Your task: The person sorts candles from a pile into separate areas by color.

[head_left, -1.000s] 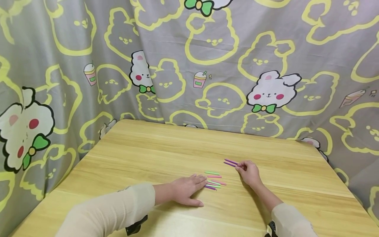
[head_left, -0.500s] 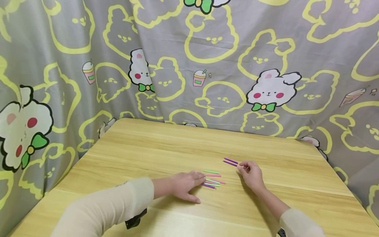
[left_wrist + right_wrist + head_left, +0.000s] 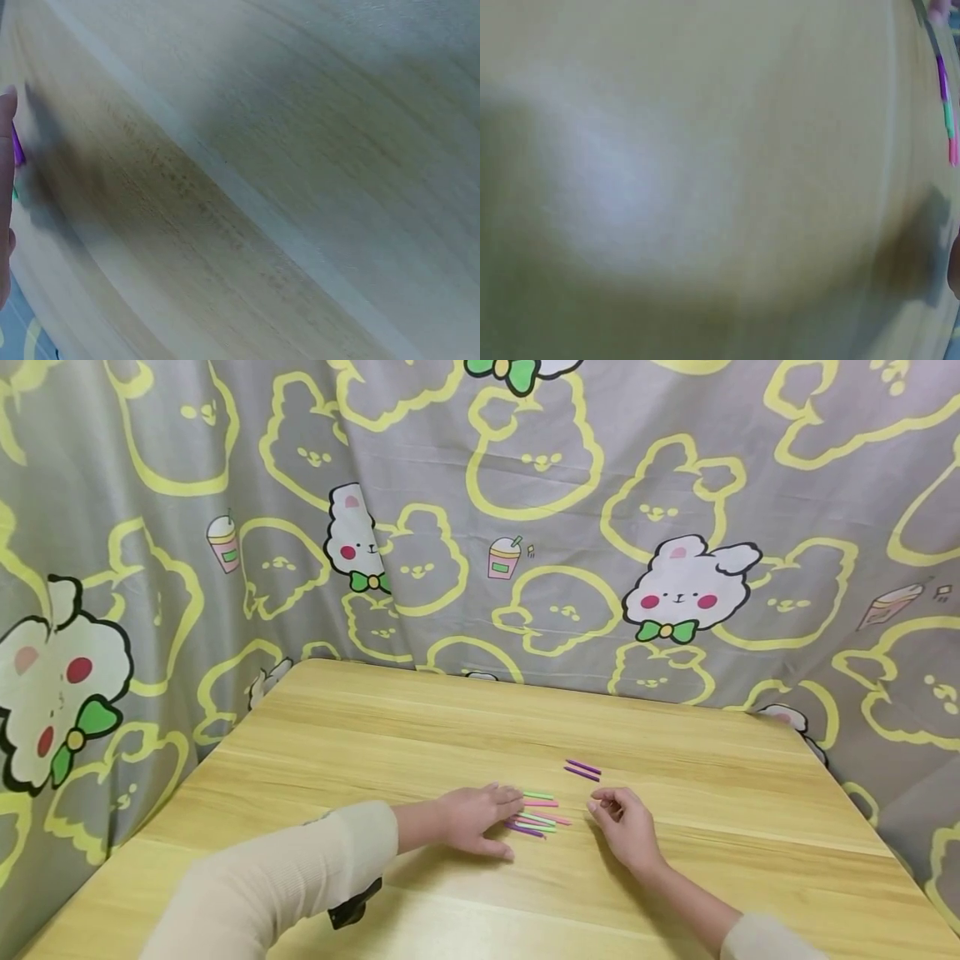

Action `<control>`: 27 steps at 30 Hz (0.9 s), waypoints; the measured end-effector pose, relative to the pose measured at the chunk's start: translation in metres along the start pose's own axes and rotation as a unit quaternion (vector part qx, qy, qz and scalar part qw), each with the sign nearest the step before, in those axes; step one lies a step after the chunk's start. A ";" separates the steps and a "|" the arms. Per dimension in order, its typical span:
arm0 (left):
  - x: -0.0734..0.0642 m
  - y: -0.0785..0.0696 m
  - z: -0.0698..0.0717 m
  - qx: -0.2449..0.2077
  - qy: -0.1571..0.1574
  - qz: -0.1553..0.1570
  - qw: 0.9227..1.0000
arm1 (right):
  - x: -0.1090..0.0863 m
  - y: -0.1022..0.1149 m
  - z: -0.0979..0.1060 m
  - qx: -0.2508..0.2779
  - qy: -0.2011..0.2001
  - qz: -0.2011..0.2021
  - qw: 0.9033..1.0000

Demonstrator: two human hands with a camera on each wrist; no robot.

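Thin green, pink and purple sticks lie in a loose bunch on the table, with a green stick (image 3: 540, 796) and a pink stick (image 3: 543, 804) at its far side. My left hand (image 3: 476, 821) rests flat at the bunch's left ends, fingers straight and covering part of them. Two purple sticks (image 3: 582, 769) lie side by side, apart from the bunch, farther back to the right. Nearer me than this pair, my right hand (image 3: 628, 832) hovers with loosely curled fingers and nothing between them. The right wrist view catches a purple stick (image 3: 941, 79) at its edge.
The wood-grain table (image 3: 360, 727) stretches out on all sides of the sticks. Behind it and on the left hangs a grey patterned curtain (image 3: 442, 468), meeting the table's far edge.
My right hand has let go of the two purple sticks and drawn back toward me and the bunch. My left hand has shifted slightly over the bunch's left ends.
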State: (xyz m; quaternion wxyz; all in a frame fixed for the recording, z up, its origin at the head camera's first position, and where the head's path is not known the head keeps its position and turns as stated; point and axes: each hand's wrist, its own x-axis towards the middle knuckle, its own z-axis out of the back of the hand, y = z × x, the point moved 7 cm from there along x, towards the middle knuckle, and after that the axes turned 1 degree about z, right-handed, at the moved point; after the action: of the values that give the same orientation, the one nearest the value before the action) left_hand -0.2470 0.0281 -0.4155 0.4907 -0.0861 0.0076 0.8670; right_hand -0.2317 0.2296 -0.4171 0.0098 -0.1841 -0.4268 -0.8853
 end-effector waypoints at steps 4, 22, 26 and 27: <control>0.006 0.002 0.000 0.004 -0.010 -0.007 1.000 | -0.009 0.005 -0.006 0.016 0.004 0.008 1.000; 0.021 0.019 0.005 -0.025 -0.034 0.006 0.999 | -0.034 0.025 -0.031 0.081 0.032 0.022 0.996; 0.026 0.020 0.006 -0.023 -0.032 0.003 0.999 | -0.036 0.027 -0.033 0.094 0.028 0.022 0.995; 0.027 0.020 0.006 -0.025 -0.032 0.001 0.999 | -0.036 0.027 -0.034 0.094 0.025 0.024 0.995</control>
State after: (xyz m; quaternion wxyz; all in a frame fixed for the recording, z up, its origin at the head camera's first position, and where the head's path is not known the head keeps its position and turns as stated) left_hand -0.2790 0.0413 -0.4149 0.4873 -0.0709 -0.0298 0.8699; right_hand -0.2042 0.1819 -0.4278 0.0590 -0.1702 -0.5034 -0.8451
